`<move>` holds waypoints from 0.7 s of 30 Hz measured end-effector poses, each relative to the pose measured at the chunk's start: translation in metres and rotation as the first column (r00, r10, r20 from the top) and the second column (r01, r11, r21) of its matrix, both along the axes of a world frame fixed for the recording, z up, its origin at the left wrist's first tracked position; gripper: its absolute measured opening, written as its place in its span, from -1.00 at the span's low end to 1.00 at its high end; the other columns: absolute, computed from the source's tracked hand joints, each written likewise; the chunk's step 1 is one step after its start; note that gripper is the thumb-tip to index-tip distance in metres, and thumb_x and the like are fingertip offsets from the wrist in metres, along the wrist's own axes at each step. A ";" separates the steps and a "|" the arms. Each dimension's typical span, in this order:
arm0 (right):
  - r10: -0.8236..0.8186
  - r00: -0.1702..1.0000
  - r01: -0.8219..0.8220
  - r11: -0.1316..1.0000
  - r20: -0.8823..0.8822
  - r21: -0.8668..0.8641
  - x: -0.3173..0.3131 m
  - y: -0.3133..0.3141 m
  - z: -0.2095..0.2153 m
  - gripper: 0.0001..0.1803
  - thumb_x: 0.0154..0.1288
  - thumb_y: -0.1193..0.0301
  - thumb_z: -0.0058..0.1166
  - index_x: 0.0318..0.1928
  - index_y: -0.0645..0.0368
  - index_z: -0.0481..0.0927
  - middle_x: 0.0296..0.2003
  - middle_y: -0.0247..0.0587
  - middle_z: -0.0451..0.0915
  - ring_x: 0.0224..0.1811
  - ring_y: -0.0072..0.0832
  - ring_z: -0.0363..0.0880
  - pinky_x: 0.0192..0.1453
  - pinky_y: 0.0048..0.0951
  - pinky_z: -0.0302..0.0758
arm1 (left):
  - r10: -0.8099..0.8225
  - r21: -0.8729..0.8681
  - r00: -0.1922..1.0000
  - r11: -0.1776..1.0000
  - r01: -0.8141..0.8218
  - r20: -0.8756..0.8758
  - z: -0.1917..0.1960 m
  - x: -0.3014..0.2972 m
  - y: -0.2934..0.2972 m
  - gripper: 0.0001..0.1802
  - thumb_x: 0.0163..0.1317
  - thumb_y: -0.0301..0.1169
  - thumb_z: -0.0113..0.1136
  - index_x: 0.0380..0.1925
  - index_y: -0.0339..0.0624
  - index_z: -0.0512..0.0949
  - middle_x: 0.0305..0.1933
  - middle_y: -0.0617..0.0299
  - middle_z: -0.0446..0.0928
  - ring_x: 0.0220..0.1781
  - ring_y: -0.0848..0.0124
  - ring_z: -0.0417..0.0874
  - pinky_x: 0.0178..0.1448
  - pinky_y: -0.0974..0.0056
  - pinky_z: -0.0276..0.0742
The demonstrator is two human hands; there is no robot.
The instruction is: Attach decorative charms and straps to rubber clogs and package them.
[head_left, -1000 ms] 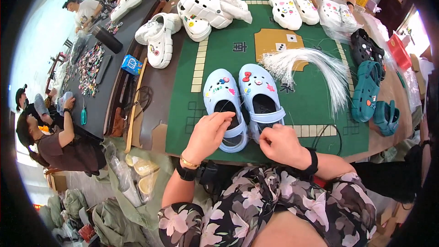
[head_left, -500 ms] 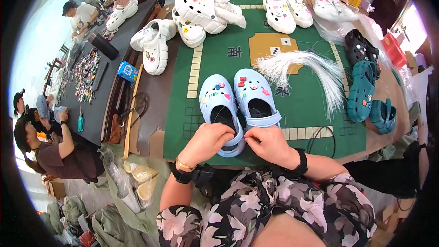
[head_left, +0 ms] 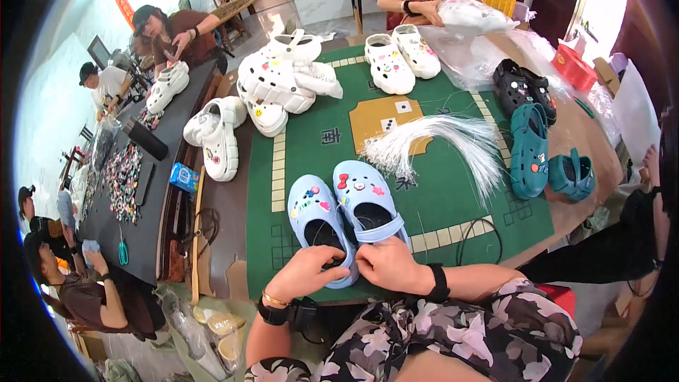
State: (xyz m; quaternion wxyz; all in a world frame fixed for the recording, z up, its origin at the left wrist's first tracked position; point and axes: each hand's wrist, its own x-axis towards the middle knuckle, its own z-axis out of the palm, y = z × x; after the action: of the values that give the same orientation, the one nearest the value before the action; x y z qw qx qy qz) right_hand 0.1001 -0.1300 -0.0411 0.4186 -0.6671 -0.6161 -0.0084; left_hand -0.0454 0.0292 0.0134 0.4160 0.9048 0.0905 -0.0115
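A pair of light blue clogs stands side by side in front of me, toes pointing away, with colourful charms on both. My left hand (head_left: 309,272) is at the heel opening of the left clog (head_left: 311,201), its fingers curled in at the inner side. My right hand (head_left: 392,265) is closed in a pinch between the two heels, against the right clog (head_left: 366,191) with its heel strap. The fingertips of both hands nearly meet; whatever they pinch is too small or hidden. A bundle of thin white plastic strands (head_left: 453,138) lies just beyond the clogs.
The green mat (head_left: 311,159) covers the table. White clogs (head_left: 276,81) are piled at far left, another white pair (head_left: 389,64) farther back. Black clogs (head_left: 513,85) and teal clogs (head_left: 529,152) stand at right. Co-workers handle clogs across the table and at the dark side table (head_left: 145,230).
The view has tilted up, so the clogs and hands appear lower. My right hand has come closer to my left between the heels. The person opposite still holds a wrapped white bundle.
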 end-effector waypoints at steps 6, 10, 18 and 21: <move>-0.061 0.995 0.056 0.996 -0.074 -0.062 -0.012 -0.001 -0.009 -0.90 0.07 0.42 0.21 -0.43 0.10 0.55 -0.58 -0.21 0.56 -0.48 -0.22 0.60 -0.30 -0.22 0.47 | -0.091 0.082 0.985 0.991 0.104 -0.149 -0.001 0.007 -0.001 -0.61 0.21 -0.13 0.26 -0.35 -0.31 0.53 -0.38 0.00 0.59 -0.29 -0.02 0.62 -0.23 0.05 0.49; -0.038 0.995 0.035 0.999 -0.093 -0.039 -0.014 -0.003 -0.013 -0.89 0.09 0.39 0.23 -0.41 0.08 0.56 -0.57 -0.21 0.55 -0.47 -0.22 0.59 -0.30 -0.21 0.45 | -0.114 0.140 0.987 0.982 0.129 -0.111 -0.012 0.003 -0.001 -0.65 0.28 -0.17 0.17 -0.42 -0.29 0.47 -0.43 -0.02 0.52 -0.29 -0.04 0.54 -0.16 -0.04 0.42; 0.079 0.981 -0.051 0.987 0.178 -0.153 0.025 -0.041 0.014 -0.89 0.08 0.36 0.29 -0.38 0.02 0.62 -0.56 -0.35 0.52 -0.43 -0.37 0.51 -0.25 -0.29 0.35 | 0.213 0.078 0.957 0.970 -0.231 0.196 0.008 0.005 -0.001 -0.87 0.17 -0.40 0.21 -0.44 -0.23 0.63 -0.40 0.05 0.58 -0.29 0.07 0.59 -0.20 0.11 0.48; 0.114 0.937 -0.007 0.950 0.329 -0.311 0.057 -0.065 0.018 -0.86 0.07 0.38 0.24 -0.29 0.00 0.65 -0.52 -0.39 0.53 -0.36 -0.39 0.49 -0.18 -0.31 0.30 | 0.370 0.086 0.865 0.903 -0.420 0.339 0.022 0.001 0.002 -0.93 0.08 -0.48 0.31 -0.48 -0.27 0.65 -0.44 0.08 0.60 -0.34 0.12 0.62 -0.23 0.15 0.50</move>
State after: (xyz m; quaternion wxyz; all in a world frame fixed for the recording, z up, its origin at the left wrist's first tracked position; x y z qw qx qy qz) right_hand 0.1569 -0.1955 -0.0233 0.1966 -0.6925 -0.6939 -0.0162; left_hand -0.0447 0.0307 0.0351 0.3458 0.8869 0.2073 0.2256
